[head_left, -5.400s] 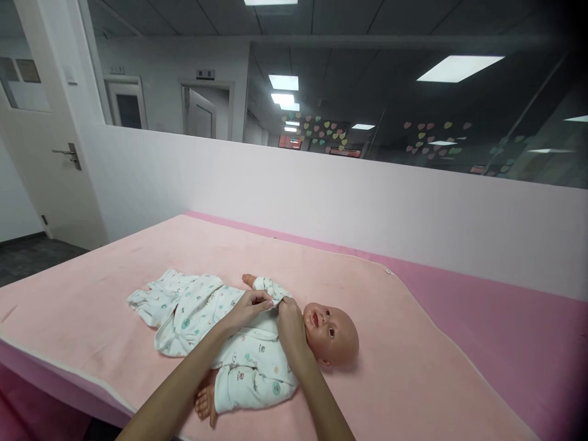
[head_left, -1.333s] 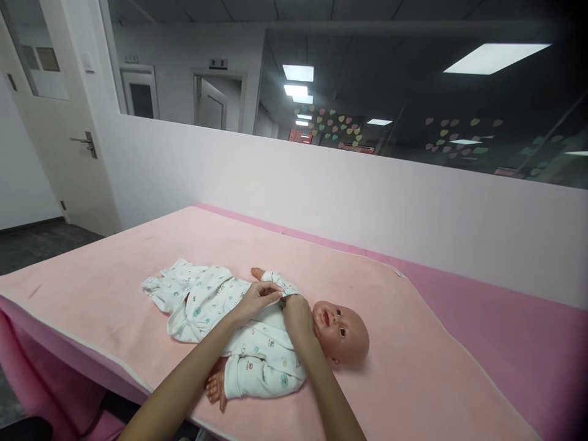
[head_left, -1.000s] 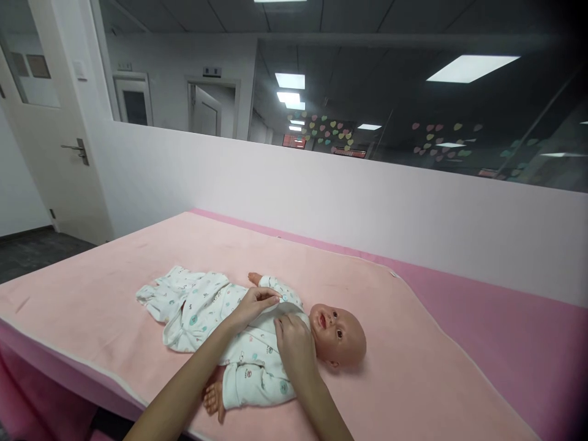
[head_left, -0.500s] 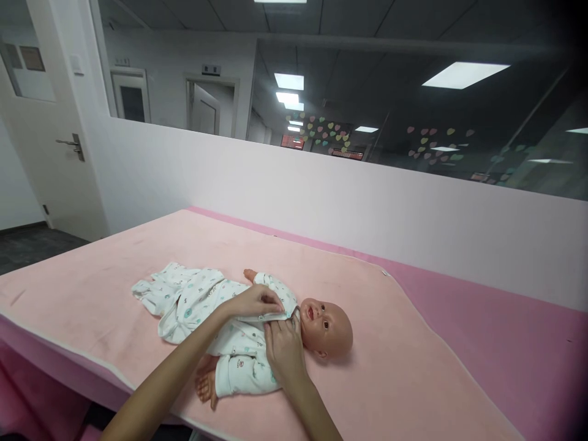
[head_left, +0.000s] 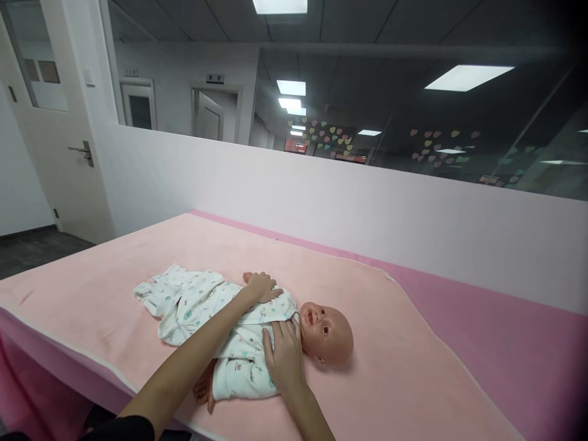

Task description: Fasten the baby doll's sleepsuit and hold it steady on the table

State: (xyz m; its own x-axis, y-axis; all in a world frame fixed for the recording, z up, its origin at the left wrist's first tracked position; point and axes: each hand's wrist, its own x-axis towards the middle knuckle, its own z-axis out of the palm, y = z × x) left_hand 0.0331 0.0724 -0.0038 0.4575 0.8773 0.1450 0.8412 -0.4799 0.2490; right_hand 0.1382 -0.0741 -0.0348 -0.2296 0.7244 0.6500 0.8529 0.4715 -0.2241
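A bald baby doll (head_left: 328, 334) lies on its back, its head toward the right. It wears a white printed garment (head_left: 197, 300), whose legs spread flat to the left. My left hand (head_left: 263, 288) rests on the doll's far sleeve, fingers apart, holding nothing. On the near side of the chest, close to the neck, my right hand (head_left: 285, 355) lies flat on the cloth with its fingers spread. The front flap lies across the chest between my hands. One doll hand (head_left: 204, 389) shows at the near cuff.
The doll lies on a pale pink mat (head_left: 390, 380) over a darker pink cover (head_left: 496, 318). A low white wall (head_left: 344, 202) with a window above it runs behind the table. A door (head_left: 78, 165) stands at the far left.
My left hand has let go of the garment's front edge and moved away to the far sleeve, its fingers opened. The flap now lies flatter. My right hand has stayed near the neck.
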